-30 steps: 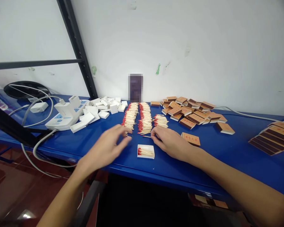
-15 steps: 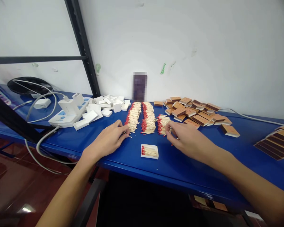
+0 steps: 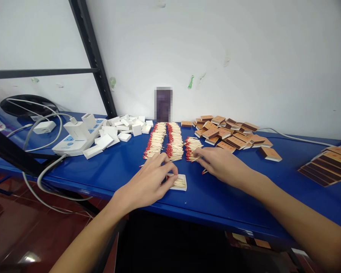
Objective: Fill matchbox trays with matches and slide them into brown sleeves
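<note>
My left hand (image 3: 152, 180) is over a small white matchbox tray (image 3: 185, 186) near the table's front edge. Its thumb and fingers pinch together above the tray's left half; whatever they hold is hidden. Red-tipped matches (image 3: 179, 182) lie inside the tray. To the right, my right hand (image 3: 220, 162) pinches at the near edge of a short match pile (image 3: 193, 144), with a match showing at its fingertips. Two longer rows of matches, a left row (image 3: 156, 138) and a middle row (image 3: 174, 140), stretch back toward the wall. A few loose matches (image 3: 204, 171) lie under my right hand.
White empty trays (image 3: 125, 127) are heaped at the back left beside a power strip (image 3: 74, 146) with chargers and cables. Brown matchbox sleeves (image 3: 224, 132) are piled at the back right. More matchboxes (image 3: 328, 167) stand stacked at far right. A black shelf post (image 3: 95, 60) rises at left.
My left hand has moved right and toward me, from the left match row to the tray. My right hand stays at the short pile. The view has shifted slightly.
</note>
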Demonstrator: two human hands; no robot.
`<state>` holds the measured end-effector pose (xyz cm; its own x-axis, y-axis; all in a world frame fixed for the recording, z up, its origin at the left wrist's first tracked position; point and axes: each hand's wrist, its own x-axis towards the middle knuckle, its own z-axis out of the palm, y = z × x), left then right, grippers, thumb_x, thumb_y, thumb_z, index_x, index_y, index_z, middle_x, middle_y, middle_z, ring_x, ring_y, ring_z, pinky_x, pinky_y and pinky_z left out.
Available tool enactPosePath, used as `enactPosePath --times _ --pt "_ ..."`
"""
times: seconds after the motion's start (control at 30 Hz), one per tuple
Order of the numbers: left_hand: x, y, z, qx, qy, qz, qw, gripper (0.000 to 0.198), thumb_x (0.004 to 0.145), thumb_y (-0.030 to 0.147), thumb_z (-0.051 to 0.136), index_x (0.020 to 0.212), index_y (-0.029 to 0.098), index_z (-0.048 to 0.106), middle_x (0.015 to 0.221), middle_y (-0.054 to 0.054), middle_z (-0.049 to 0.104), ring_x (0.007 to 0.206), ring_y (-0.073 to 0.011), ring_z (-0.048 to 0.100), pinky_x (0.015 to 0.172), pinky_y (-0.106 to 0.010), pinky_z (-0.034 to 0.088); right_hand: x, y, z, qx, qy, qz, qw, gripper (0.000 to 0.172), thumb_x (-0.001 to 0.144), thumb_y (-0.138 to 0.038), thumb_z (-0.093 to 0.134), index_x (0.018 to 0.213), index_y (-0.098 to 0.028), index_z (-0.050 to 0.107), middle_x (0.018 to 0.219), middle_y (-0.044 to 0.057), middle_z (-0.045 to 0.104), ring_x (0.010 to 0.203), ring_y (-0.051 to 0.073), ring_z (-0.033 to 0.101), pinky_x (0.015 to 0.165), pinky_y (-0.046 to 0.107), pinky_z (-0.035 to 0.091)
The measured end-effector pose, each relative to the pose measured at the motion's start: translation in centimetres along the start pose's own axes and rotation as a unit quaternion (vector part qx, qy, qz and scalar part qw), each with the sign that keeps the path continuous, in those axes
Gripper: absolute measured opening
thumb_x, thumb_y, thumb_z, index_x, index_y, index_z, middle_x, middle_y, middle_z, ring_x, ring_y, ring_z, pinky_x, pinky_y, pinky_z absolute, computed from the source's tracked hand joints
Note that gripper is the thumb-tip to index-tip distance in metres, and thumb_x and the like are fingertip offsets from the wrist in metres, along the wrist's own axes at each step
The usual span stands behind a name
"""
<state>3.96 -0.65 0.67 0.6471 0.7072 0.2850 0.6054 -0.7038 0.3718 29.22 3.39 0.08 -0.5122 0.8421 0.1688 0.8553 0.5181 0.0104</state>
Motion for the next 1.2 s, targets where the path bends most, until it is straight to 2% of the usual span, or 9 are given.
enactPosePath --times 0.13,0.3,0.43,0.53,0.63,0.8,0.93,1.03,1.2 --pt "-0.9 -1.8 -1.0 0.026 0.044 -0.02 0.998 0.023 0.099 0.03 0.041 0.101 0.022 0.063 0.101 -0.005 0.058 0.098 -0.0213 0.05 0.09 -0.039 0.041 0.0 -0.4 -0.5 0.002 0.009 0.0 1.0 0.02 0.098 -0.021 0.04 0.094 -0.019 0.06 0.089 0.008 0.067 0.083 0.021 0.063 0.069 0.029 0.042" --pt "-1.9 -4.5 -2.1 0.118 0.074 -0.082 0.987 0.018 0.094 0.034 0.051 0.097 0.022 0.064 0.1 -0.004 0.058 0.091 -0.0222 0.048 0.083 -0.039 0.039 -0.4 -3.6 -1.3 0.128 0.117 -0.045 0.984 0.013 0.092 -0.022 0.049 0.087 -0.02 0.06 0.08 0.004 0.065 0.071 0.017 0.059 0.065 0.028 0.041" --pt "-2.3 -5.6 -1.8 0.157 0.058 -0.107 0.98 0.022 0.093 0.039 0.051 0.095 0.022 0.065 0.097 -0.006 0.058 0.088 -0.0231 0.048 0.082 -0.041 0.039 -0.4 -6.0 -1.4 0.202 0.1 -0.071 0.972 0.009 0.088 -0.022 0.053 0.082 -0.021 0.059 0.068 -0.001 0.059 0.058 0.013 0.051 0.058 0.025 0.037" --pt "-2.3 -5.8 -1.7 0.144 0.036 -0.122 0.981 0.026 0.097 0.039 0.044 0.092 0.022 0.063 0.094 -0.006 0.058 0.086 -0.0233 0.048 0.08 -0.041 0.039 -0.7 -5.1 -1.9 0.182 0.086 -0.042 0.979 0.008 0.087 -0.023 0.053 0.084 -0.021 0.06 0.066 -0.002 0.057 0.057 0.013 0.05 0.057 0.026 0.036" --pt "-2.1 -5.1 -1.9 0.123 0.023 -0.119 0.985 0.026 0.099 0.036 0.042 0.089 0.021 0.06 0.095 -0.006 0.058 0.087 -0.0233 0.048 0.08 -0.041 0.039 -1.3 -2.2 -2.7 0.124 0.057 -0.021 0.99 0.009 0.085 -0.023 0.054 0.088 -0.021 0.063 0.065 -0.001 0.056 0.059 0.015 0.051 0.058 0.027 0.036" --pt "-0.8 -1.4 -1.9 0.05 0.0 -0.046 0.998 0.025 0.1 0.036 0.04 0.094 0.022 0.059 0.103 -0.005 0.056 0.097 -0.023 0.048 0.087 -0.04 0.04 -2.2 1.3 -3.3 0.081 -0.061 -0.011 0.995 0.01 0.086 -0.024 0.055 0.087 -0.025 0.065 0.066 -0.001 0.057 0.061 0.016 0.053 0.054 0.026 0.036" --pt "0.2 1.0 -1.0 0.013 -0.031 -0.007 0.999 0.022 0.1 0.032 0.041 0.093 0.022 0.059 0.101 -0.004 0.055 0.099 -0.0216 0.049 0.089 -0.038 0.041 -2.2 1.7 -2.9 0.098 -0.086 -0.013 0.991 0.016 0.091 -0.025 0.051 0.081 -0.024 0.064 0.073 0.001 0.062 0.063 0.016 0.055 0.055 0.027 0.038" --pt "0.2 0.3 -1.0 0.01 -0.015 -0.018 1.0 0.026 0.102 0.034 0.037 0.099 0.022 0.06 0.102 -0.004 0.056 0.101 -0.0209 0.05 0.092 -0.038 0.04 -2.2 1.5 -2.7 0.111 -0.084 -0.021 0.99 0.02 0.094 -0.027 0.046 0.081 -0.023 0.061 0.078 0.002 0.064 0.065 0.016 0.056 0.056 0.028 0.039" --pt "-0.7 -4.2 -2.2 0.091 0.038 -0.093 0.991 0.028 0.101 0.036 0.038 0.104 0.023 0.063 0.1 -0.005 0.058 0.094 -0.0221 0.05 0.088 -0.04 0.039 -1.9 -0.7 -3.5 0.158 -0.057 -0.036 0.985 0.018 0.093 -0.029 0.048 0.077 -0.022 0.056 0.073 0.0 0.06 0.064 0.015 0.053 0.057 0.027 0.036"
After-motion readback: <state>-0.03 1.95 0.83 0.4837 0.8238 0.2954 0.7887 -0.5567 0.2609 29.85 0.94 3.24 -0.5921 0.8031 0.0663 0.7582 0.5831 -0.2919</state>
